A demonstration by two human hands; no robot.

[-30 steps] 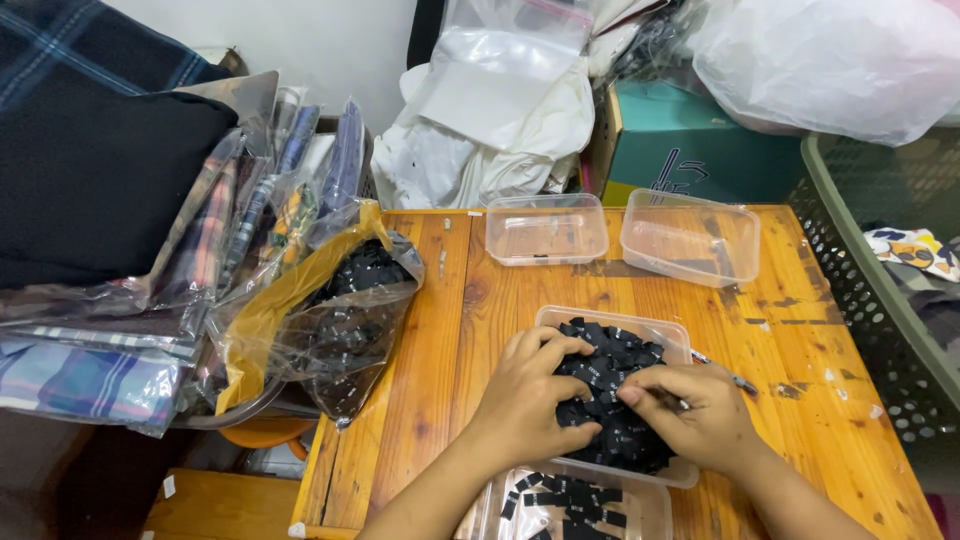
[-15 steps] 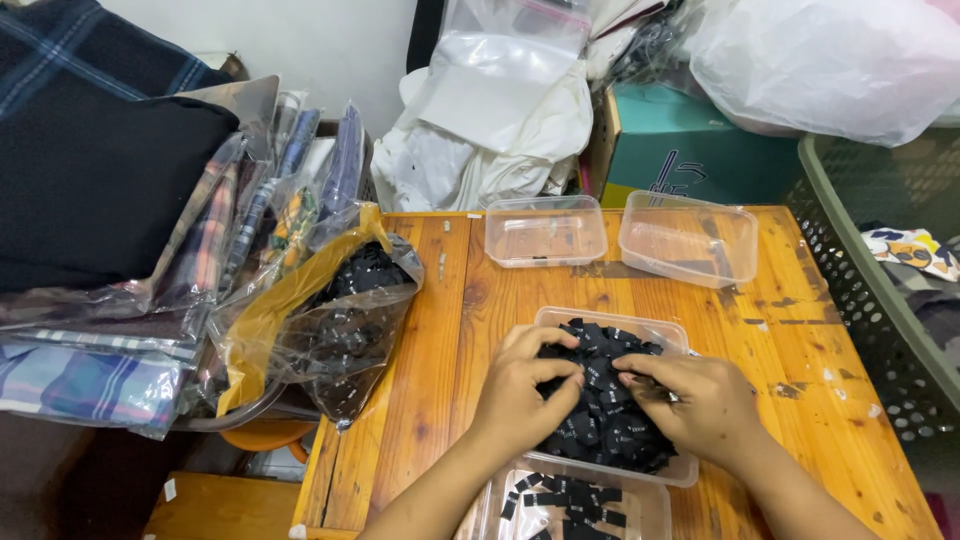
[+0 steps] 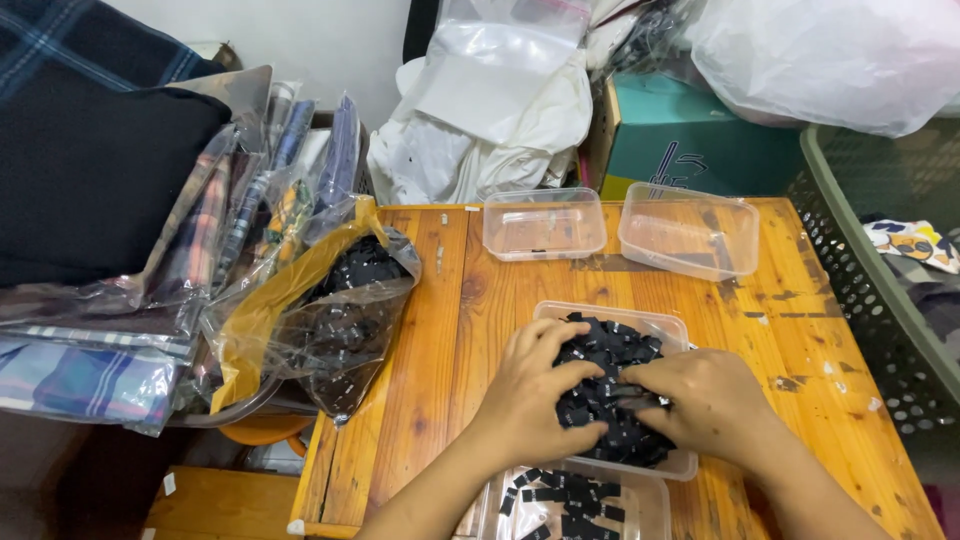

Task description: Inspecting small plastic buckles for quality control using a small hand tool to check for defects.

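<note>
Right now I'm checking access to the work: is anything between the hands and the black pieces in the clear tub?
Nothing visible. The left hand and right hand already press on the heap of black pieces piled in the open clear tub; no lid or bag lies between.

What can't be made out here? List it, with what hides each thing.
Head view only:
- Fingertips of the left hand and right hand: buried in the heap of small black pieces.
- Tub under the heap: its inside is covered by pieces and hands.
- Nearest tub: cut off by the bottom edge.
- Black pieces in the plastic bag: blurred by crinkled film.
</note>
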